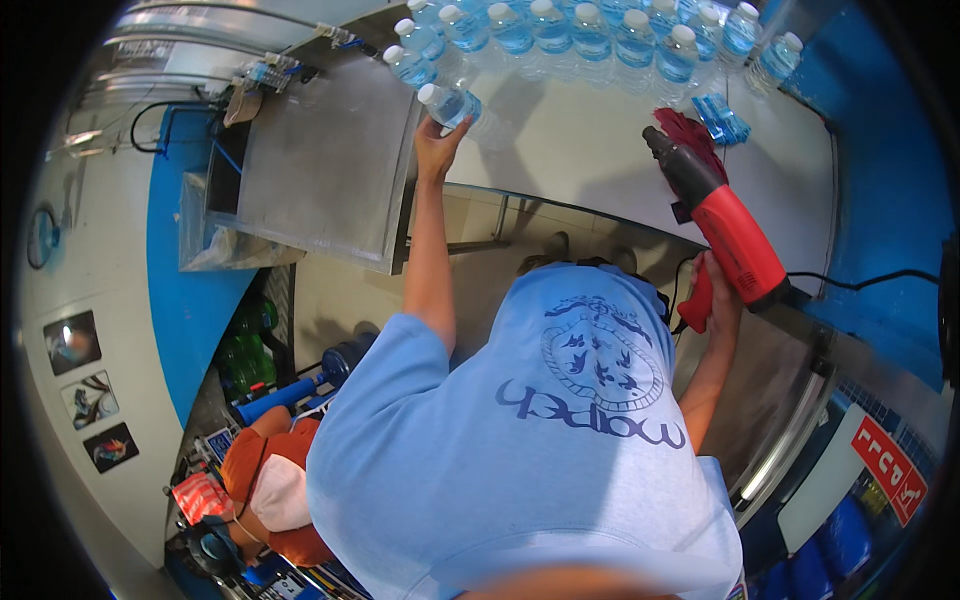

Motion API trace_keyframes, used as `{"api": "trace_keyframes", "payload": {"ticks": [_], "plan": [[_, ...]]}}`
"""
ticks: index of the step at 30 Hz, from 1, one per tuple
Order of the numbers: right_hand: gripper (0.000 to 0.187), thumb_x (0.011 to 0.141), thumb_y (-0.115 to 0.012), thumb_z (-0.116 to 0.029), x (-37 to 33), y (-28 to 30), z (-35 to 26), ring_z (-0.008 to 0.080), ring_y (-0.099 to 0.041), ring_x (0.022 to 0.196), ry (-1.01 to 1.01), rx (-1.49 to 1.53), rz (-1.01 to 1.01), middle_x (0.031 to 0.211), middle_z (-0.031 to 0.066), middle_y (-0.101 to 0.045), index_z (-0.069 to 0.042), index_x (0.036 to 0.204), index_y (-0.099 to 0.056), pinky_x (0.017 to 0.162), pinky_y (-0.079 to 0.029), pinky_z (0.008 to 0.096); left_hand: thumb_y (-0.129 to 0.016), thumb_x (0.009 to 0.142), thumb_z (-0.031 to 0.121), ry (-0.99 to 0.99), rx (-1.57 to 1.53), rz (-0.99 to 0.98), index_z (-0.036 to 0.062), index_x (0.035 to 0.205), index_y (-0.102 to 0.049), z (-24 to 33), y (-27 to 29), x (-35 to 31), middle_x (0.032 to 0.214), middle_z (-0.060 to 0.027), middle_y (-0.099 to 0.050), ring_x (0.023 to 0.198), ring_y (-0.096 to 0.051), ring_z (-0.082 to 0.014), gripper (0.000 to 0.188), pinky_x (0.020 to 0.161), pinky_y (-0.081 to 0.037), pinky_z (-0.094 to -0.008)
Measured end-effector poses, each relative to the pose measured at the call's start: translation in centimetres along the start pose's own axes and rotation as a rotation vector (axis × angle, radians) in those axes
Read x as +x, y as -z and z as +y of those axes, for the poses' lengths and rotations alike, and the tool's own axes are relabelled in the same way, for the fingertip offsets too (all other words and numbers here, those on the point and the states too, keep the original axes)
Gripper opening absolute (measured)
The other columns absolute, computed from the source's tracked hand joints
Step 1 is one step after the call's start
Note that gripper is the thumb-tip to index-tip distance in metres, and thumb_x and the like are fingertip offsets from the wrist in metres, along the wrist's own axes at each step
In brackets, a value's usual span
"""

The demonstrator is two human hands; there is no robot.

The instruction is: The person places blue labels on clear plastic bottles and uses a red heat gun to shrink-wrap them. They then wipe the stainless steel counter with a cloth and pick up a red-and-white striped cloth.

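The left hand (436,150) has its fingers curved around the side of a capped bottle (453,104), near the left end of the bottle rows (591,38) on the white table (575,150); the pressure I cannot tell. The right hand (724,292) is closed around the handle of a red hot-air gun (742,240). In my judgement, it is good to keep the bottle steady and the nozzle (657,143) away from bare fingers.
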State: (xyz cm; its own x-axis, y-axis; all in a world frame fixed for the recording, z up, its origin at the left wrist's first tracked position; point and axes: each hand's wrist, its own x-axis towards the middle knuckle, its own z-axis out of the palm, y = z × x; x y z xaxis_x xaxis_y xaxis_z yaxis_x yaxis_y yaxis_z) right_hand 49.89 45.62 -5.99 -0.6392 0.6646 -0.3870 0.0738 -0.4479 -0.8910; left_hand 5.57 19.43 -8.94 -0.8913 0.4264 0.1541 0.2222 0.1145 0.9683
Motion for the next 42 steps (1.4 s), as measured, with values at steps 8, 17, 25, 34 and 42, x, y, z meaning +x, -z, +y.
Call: {"api": "trace_keyframes", "payload": {"ticks": [8,17,25,34,42], "plan": [[0.018,0.096,-0.070,-0.020,-1.9,2.3,-1.1,0.0120,-0.061,0.068,-0.015,0.138,-0.127,0.082,0.0043,-0.064,-0.003,0.100,-0.065,0.065,-0.049,0.0281,-0.084,0.084,0.005,-0.039,-0.020,-0.579,-0.0025,0.135,-0.058,2.0,-5.3,-1.6,0.129,-0.0110,-0.067,0.123,-0.063,-0.0211,0.058,0.111,-0.047,-0.0393],[0.024,0.094,-0.075,-0.019,1.2,-0.2,-0.2,0.0111,-0.062,0.069,-0.086,-0.043,-0.155,0.087,0.0038,-0.067,-0.003,0.109,-0.067,0.062,-0.050,0.0276,-0.081,0.086,0.000,0.119,-0.066,-0.583,-0.0041,0.137,-0.055,1.9,-4.1,-0.5,0.134,-0.0114,-0.064,0.128,-0.059,-0.0219,0.058,0.112,-0.044,-0.0390],[0.025,0.093,-0.076,-0.018,4.4,-4.5,-1.4,0.0117,-0.063,0.067,-0.046,-0.038,-0.394,0.088,0.0048,-0.068,-0.004,0.111,-0.066,0.060,-0.052,0.0274,-0.081,0.084,-0.003,0.103,-0.256,-0.540,-0.0025,0.138,-0.054,3.5,-4.9,-1.6,0.135,-0.0104,-0.063,0.130,-0.057,-0.0218,0.061,0.114,-0.043,-0.0397],[0.027,0.093,-0.075,-0.021,6.2,-6.1,-1.6,0.0098,-0.062,0.064,-0.123,0.010,-0.362,0.087,0.0046,-0.068,-0.005,0.112,-0.065,0.057,-0.051,0.0259,-0.084,0.081,-0.002,0.022,-0.098,-0.487,-0.0017,0.134,-0.058,3.3,-4.5,-1.4,0.129,-0.0101,-0.067,0.124,-0.061,-0.0212,0.059,0.110,-0.046,-0.0391],[0.030,0.095,-0.072,-0.023,6.6,-6.2,-0.8,0.0090,-0.061,0.062,-0.150,0.043,-0.365,0.085,0.0036,-0.067,-0.005,0.118,-0.067,0.055,-0.050,0.0232,-0.082,0.081,-0.008,0.079,-0.151,-0.476,-0.0024,0.132,-0.058,2.7,-4.3,-1.6,0.131,-0.0104,-0.065,0.127,-0.059,-0.0213,0.057,0.111,-0.044,-0.0395]]}}
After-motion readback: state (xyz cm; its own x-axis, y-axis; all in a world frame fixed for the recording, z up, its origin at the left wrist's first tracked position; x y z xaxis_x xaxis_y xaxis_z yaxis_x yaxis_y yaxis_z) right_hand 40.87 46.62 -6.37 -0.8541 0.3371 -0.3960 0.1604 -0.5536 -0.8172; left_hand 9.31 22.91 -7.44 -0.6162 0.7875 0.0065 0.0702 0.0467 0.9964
